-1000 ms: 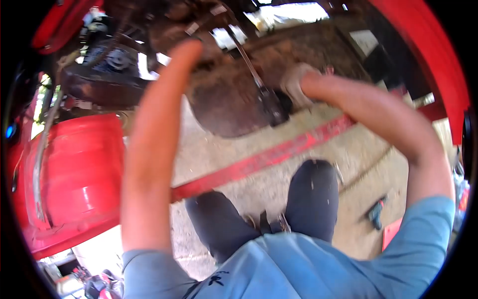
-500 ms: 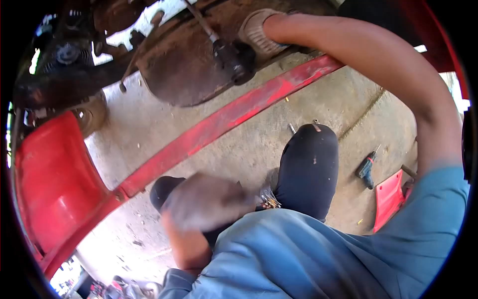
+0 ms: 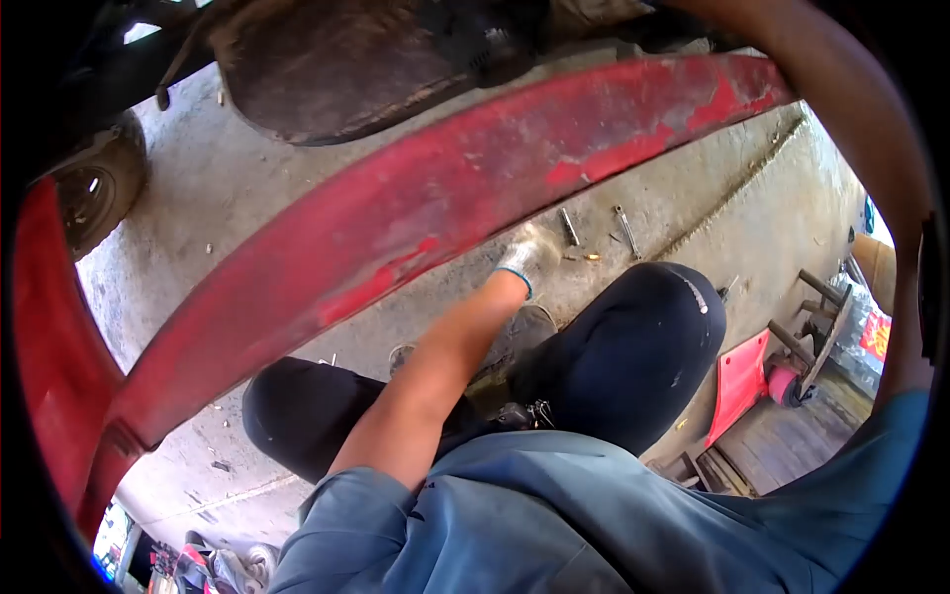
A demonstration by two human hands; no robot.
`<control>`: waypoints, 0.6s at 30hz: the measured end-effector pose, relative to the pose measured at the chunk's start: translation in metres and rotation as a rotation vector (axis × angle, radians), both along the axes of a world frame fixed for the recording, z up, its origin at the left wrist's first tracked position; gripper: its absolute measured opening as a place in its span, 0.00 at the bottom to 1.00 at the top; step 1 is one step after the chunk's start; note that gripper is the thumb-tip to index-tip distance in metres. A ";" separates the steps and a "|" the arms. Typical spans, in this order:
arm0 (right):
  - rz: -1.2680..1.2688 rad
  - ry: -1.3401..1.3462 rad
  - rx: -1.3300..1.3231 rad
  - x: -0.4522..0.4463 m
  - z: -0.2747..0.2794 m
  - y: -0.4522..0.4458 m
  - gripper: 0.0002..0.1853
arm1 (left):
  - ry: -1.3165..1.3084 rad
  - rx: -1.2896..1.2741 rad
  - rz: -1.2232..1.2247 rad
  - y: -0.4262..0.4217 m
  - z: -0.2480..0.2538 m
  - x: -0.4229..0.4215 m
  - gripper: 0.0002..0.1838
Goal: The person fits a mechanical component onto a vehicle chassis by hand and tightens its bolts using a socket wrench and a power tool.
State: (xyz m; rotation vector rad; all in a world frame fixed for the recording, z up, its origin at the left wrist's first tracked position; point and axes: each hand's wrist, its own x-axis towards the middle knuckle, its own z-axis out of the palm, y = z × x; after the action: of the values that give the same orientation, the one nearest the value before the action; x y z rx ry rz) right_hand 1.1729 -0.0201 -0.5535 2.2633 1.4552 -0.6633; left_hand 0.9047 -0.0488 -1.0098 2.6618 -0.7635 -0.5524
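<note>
Concrete floor (image 3: 188, 198): spread pale and stained beneath the left hand.
Red bar (image 3: 416, 198): ran slantwise just beyond the left hand, its paint scraped.
Dark trousers (image 3: 633, 346): covered two bent knees, one on each side of the left forearm.
Brown panel (image 3: 327, 69): rounded and worn, it lay across the bar from the left hand.
Dark tool (image 3: 485, 45): sat in shadow to the left of the right hand.
Left hand (image 3: 532, 252): gloved, blurred, low by the bar; its grip could not be told.
Right hand (image 3: 599, 10): a pale glove cut by the top edge, well apart from the left; its grip could not be told.
Wrench (image 3: 628, 234): lay to the left hand's right.
Metal rod (image 3: 569, 227): short, just beside the left hand.
Brass-coloured piece (image 3: 591, 257): tiny, near that hand.
</note>
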 end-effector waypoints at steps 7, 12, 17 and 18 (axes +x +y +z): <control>-0.053 -0.029 -0.120 0.029 -0.020 0.005 0.24 | -0.187 0.125 0.064 0.023 0.082 0.025 0.06; -0.107 -0.013 -0.180 0.052 -0.052 0.003 0.26 | 0.032 0.704 0.632 0.084 0.204 0.053 0.10; -0.129 0.032 -0.043 0.044 -0.031 -0.002 0.27 | 0.435 -0.027 0.136 0.158 0.505 0.031 0.17; -0.132 0.027 -0.033 0.042 -0.032 -0.003 0.27 | 0.372 -0.116 0.171 0.163 0.532 0.035 0.17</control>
State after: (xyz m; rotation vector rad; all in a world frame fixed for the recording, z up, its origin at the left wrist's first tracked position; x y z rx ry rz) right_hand 1.2150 -0.0228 -0.5856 2.3490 1.3054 -0.7550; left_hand 0.9398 0.1146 -0.4780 2.3875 -0.4409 -0.8922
